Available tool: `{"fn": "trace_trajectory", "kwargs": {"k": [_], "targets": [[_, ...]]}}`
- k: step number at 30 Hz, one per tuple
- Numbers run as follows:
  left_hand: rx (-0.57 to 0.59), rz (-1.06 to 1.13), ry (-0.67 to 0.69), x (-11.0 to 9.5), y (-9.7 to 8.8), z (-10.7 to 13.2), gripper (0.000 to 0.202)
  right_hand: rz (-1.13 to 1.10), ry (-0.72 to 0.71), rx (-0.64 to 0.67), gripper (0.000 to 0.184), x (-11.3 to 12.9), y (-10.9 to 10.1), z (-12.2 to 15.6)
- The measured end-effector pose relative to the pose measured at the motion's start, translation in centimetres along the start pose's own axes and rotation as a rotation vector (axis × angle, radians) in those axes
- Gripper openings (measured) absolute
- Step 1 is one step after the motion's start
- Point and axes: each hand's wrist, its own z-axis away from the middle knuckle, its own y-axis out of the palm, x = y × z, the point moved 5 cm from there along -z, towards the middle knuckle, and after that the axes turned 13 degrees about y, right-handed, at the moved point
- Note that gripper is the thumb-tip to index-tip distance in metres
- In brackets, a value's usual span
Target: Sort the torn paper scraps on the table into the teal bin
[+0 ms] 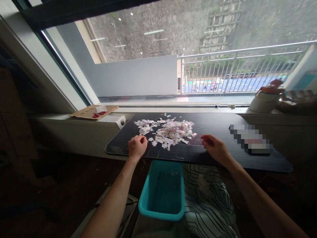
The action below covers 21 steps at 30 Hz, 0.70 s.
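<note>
A heap of small torn paper scraps [174, 130], white with faint pink marks, is spread over the dark tabletop [213, 124]. At the heap's left edge rests my left hand [137, 146], its fingers curled closed. Whether it pinches a scrap is hidden. To the right of the heap, apart from it, my right hand [215, 148] has its fingers bent together, and what they hold, if anything, does not show. A faint reddish outline lies between that hand and the scraps. Below the table's front edge stands a turquoise bin [162, 211], with a few pale bits inside.
A blurred-out flat object [251, 140] lies on the table's right. Red-handled scissors [99, 114] rest on brown cardboard [85, 112] at the left sill, beside a white radiator [112, 120]. A white container [264, 99] stands at the right sill, before the window.
</note>
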Motion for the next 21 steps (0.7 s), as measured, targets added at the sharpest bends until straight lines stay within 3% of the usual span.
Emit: {"fn": "trace_trajectory", "kwargs": {"k": [8, 16, 21], "targets": [[0.004, -0.025, -0.004, 0.0, 0.0, 0.0, 0.024, -0.018, -0.044, 0.006, 0.026, 0.4, 1.7, -1.0], [0.012, -0.029, -0.018, 0.0, 0.1, 0.0, 0.024, 0.195, 0.001, -0.108, 0.025, -0.2, -2.3, 0.5], [0.023, -0.032, -0.009, -0.1, 0.1, 0.0, 0.024, 0.18, 0.023, -0.093, 0.024, -0.6, -3.1, 1.8]]}}
